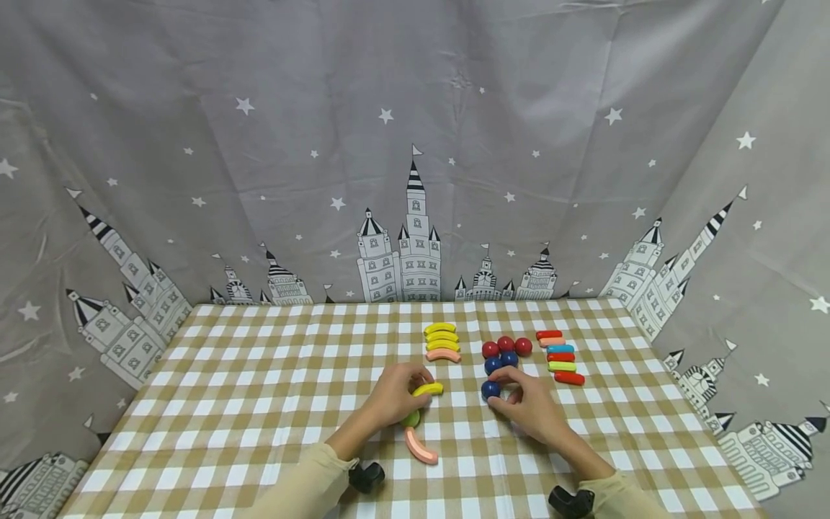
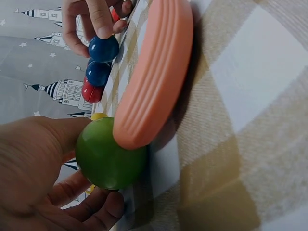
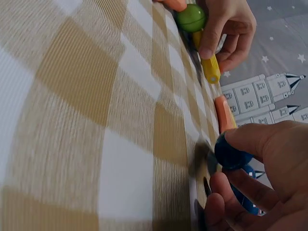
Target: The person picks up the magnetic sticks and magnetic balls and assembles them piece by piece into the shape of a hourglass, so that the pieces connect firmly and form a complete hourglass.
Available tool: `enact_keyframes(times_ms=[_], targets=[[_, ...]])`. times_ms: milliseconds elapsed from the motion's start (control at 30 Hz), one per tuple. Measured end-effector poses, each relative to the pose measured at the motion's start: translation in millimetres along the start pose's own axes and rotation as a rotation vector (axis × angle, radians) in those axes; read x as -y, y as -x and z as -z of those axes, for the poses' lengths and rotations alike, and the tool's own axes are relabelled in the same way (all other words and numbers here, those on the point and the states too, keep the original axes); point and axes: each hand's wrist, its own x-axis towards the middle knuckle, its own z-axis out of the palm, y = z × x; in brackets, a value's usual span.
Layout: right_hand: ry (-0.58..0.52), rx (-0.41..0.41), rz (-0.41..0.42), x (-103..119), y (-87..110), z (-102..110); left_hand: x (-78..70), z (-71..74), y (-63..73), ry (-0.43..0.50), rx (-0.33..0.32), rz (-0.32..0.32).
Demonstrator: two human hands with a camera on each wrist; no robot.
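Note:
My left hand [image 1: 391,395] pinches a yellow curved stick [image 1: 431,388], banana-like with a ridged side, between thumb and fingers. Just below that hand sits a green ball [image 2: 108,156], mostly hidden by it in the head view. A salmon curved stick [image 1: 420,447] lies nearer the front, beside the green ball. My right hand [image 1: 533,407] grips a dark blue ball [image 1: 491,390] between thumb and fingertips, low over the tablecloth. Behind this ball rest two more blue balls, one of them the left blue ball [image 1: 493,365], in front of three red balls [image 1: 506,344].
Farther back, yellow curved sticks [image 1: 442,336] and a salmon one [image 1: 444,355] lie stacked in a column. At the right, several short straight sticks [image 1: 561,357] in red, salmon, blue and lime form another column. A checkered cloth [image 1: 259,389] covers the table, against a grey castle-print curtain [image 1: 292,144].

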Motion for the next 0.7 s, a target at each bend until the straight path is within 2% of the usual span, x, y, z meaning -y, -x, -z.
enact_keyframes(times_ms=[200, 500, 700], targets=[[-0.041, 0.06, 0.019, 10, -3.0, -8, 1.6, -0.4, 2.1, 0.026, -0.004, 0.015], [-0.072, 0.127, 0.059, 24, -11.8, -24, 6.5, 0.8, 3.8, 0.044, -0.023, 0.005], [-0.078, 0.127, 0.091, 26, -15.8, -36, 7.9, 1.5, 3.7, 0.06, -0.032, -0.01]])
